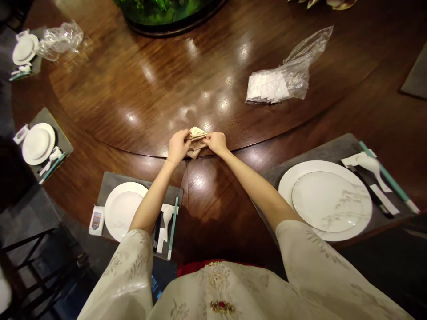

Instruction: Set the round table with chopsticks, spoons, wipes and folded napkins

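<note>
A beige cloth napkin [197, 146], partly folded into pleats, is held between my two hands near the edge of the raised round centre of the table. My left hand [179, 145] pinches its left side, fingers closed. On the other side, my right hand [216, 142] grips the right edge between thumb and fingers. A paler fold shows at the top, and a loose corner hangs down towards me. Parts of the cloth are hidden behind my fingers.
Place settings with a white plate [124, 209] and a larger-looking plate [328, 202] flank my arms. A clear bag of white packets [270, 85] lies at the right, crumpled plastic [62, 41] far left. A green planted bowl [167, 13] stands at the back.
</note>
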Demonstrator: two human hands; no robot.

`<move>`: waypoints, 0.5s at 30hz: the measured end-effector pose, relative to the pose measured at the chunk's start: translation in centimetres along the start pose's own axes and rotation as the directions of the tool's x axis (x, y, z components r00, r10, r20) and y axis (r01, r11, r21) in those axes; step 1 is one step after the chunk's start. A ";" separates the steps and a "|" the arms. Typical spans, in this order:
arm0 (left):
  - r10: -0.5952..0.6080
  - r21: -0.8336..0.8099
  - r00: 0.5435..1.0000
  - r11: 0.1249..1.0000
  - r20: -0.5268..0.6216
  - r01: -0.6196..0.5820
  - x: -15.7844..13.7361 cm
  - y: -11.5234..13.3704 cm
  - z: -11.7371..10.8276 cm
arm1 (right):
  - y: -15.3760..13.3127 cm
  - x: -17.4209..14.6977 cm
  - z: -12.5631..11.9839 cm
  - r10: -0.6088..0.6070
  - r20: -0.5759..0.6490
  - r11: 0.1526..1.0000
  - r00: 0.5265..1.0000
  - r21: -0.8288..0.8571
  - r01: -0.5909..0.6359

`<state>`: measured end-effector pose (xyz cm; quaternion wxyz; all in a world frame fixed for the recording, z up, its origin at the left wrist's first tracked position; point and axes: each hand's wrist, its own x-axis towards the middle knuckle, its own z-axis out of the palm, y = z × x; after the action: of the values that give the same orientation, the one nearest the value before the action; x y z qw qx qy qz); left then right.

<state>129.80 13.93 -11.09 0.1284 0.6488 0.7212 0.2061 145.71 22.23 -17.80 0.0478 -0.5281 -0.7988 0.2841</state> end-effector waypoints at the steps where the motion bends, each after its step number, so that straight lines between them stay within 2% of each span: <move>1: 0.048 0.037 0.999 0.998 -0.024 -0.047 -0.8 0.3 0.6 | -0.3 0.5 -0.5 0.077 0.038 0.997 0.996 -0.001 -0.077; 3: 0.124 0.099 0.991 0.988 -0.043 -0.119 -2.6 0.7 2.3 | -0.7 1.6 -1.3 0.203 0.087 0.979 0.975 -0.026 -0.201; 5: 0.164 0.136 0.985 0.978 -0.043 -0.157 -4.2 0.5 4.1 | -0.9 2.4 -1.8 0.268 0.089 0.962 0.959 -0.081 -0.261; 9: 0.216 0.161 0.974 0.966 -0.060 -0.205 -5.7 -1.0 6.9 | -1.0 3.1 -1.8 0.260 0.073 0.951 0.963 -0.192 -0.242; 11: 0.254 0.127 0.963 0.962 -0.088 -0.242 -5.8 -1.8 7.6 | -0.7 3.1 -1.8 0.206 0.082 0.954 0.975 -0.240 -0.182; 13: 0.277 0.074 0.953 0.960 -0.120 -0.270 -5.8 -2.5 7.9 | -0.3 2.9 -1.9 0.066 0.093 0.965 0.993 -0.261 -0.040; 15: 0.275 0.023 0.950 0.961 -0.148 -0.275 -5.9 -3.0 8.1 | 0.1 2.7 -2.0 -0.089 0.090 0.962 0.992 -0.249 0.109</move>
<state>131.57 8.97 -20.05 0.0434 0.7258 0.6315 0.2693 145.37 25.44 -16.82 -0.0372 -0.4780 -0.8552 0.1971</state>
